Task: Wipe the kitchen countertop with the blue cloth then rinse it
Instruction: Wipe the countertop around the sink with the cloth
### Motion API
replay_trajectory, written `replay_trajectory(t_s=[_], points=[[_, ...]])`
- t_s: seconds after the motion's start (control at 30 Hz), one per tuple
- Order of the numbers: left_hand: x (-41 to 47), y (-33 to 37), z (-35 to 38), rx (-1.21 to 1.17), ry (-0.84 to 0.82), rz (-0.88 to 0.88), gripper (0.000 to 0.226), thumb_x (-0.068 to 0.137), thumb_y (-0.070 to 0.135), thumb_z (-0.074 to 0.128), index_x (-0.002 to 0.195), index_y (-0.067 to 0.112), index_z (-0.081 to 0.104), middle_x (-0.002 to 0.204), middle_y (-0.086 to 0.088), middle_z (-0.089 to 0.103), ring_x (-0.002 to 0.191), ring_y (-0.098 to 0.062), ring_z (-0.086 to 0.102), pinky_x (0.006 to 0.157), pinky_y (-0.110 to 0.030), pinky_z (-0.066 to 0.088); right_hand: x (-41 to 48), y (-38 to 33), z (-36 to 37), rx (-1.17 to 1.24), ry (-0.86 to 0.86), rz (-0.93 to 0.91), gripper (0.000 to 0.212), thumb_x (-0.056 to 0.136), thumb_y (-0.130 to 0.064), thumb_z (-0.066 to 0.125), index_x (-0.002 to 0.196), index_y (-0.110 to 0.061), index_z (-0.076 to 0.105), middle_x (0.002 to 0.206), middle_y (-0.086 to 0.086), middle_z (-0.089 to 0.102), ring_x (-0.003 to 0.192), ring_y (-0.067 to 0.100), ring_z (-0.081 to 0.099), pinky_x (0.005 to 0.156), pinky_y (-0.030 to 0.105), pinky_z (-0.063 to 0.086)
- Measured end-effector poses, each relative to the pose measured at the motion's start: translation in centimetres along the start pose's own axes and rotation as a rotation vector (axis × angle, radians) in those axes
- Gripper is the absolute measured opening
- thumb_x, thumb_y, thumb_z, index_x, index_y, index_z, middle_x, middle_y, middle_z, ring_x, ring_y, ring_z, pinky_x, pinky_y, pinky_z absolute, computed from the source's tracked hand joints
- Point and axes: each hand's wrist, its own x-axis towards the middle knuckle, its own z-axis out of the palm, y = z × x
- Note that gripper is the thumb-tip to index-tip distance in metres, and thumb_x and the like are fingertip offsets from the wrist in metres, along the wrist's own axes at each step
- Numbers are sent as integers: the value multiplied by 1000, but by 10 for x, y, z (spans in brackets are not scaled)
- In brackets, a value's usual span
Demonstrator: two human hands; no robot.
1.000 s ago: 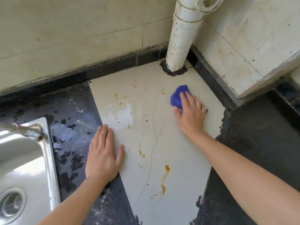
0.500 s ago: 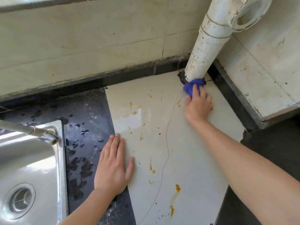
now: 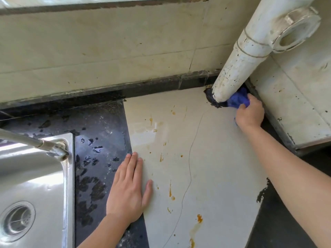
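Wiping stage, at the far corner of the countertop (image 3: 215, 158). Right hand (image 3: 249, 114) clutches the bunched blue cloth (image 3: 238, 98) and pushes it against the foot of the white drain pipe (image 3: 238, 68), between the pipe and the right wall. Left hand (image 3: 129, 190) lies flat with straight fingers on the left edge of the pale tile, holding nothing. Orange-brown stains (image 3: 199, 218) dot the tile's middle and near edge, so the next move probably calls for drawing the cloth back across them. Rinsing at the steel sink (image 3: 35, 176), far left, is not yet due.

We're in a home kitchen: steel sink (image 3: 35, 176) with faucet (image 3: 35, 144), stained countertop (image 3: 206, 167) right beside it, tiled wall (image 3: 107, 51) behind.
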Motion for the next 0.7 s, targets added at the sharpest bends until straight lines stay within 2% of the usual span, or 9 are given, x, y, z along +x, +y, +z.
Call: replay_trajectory(t_s=[0.07,0.13,0.2,0.33,0.37,0.47,0.53,0.6,0.7], points=[[1,0,1,3,3,4,68,96,45,33,142,-4,40,153,-19,33,145,-31,22,117,-40,15,-5,-3,28,-172,25,-11,49,91,-10,47,140,-8,41,140,19,43,124,41,40,98,48,36],[0,0,1,-5,2,8,67,95,44,34,141,-5,41,153,-19,34,144,-32,23,118,-39,13,-21,-9,40,-256,35,-56,56,90,-7,48,144,-5,33,146,18,37,124,40,36,102,44,29],[1,0,0,-2,2,9,67,95,43,34,140,-5,42,152,-20,34,144,-32,23,119,-38,11,-39,-9,33,-290,-29,-121,56,88,-4,47,143,-3,34,144,19,39,120,41,38,100,41,29],[0,1,-1,-2,-10,3,68,96,45,31,141,-5,41,153,-19,33,145,-31,22,119,-39,11,-82,-20,14,-255,-305,-494,55,86,3,48,140,-10,45,139,10,48,114,36,42,95,40,39],[0,1,-1,-5,-11,1,68,96,45,31,141,-5,41,153,-19,32,145,-31,22,118,-39,12,-82,-34,13,-233,-319,-565,55,85,4,48,138,-11,47,137,9,50,114,35,43,95,41,41],[-1,0,1,-12,9,5,68,95,45,32,142,-4,40,153,-19,33,145,-30,22,118,-39,12,-44,-81,30,-472,-142,-688,46,85,0,47,130,-8,51,130,15,52,114,37,44,93,45,40],[-1,-1,3,-13,21,12,67,95,45,33,141,-4,41,153,-19,33,145,-31,23,117,-40,14,-18,-102,44,-724,-152,-664,35,90,-6,44,124,-4,53,124,19,53,114,37,43,92,45,36],[0,-1,3,-19,25,15,67,96,45,33,141,-4,41,153,-19,33,144,-31,24,116,-42,17,-13,-108,59,-799,-194,-580,32,93,-9,42,122,-1,53,122,22,54,112,37,46,91,45,38],[0,-1,3,-4,26,15,67,95,44,34,140,-5,42,152,-20,34,144,-31,24,116,-41,16,-23,-93,66,-634,-190,-505,40,92,-5,44,132,0,44,129,24,49,117,40,43,92,47,40]])
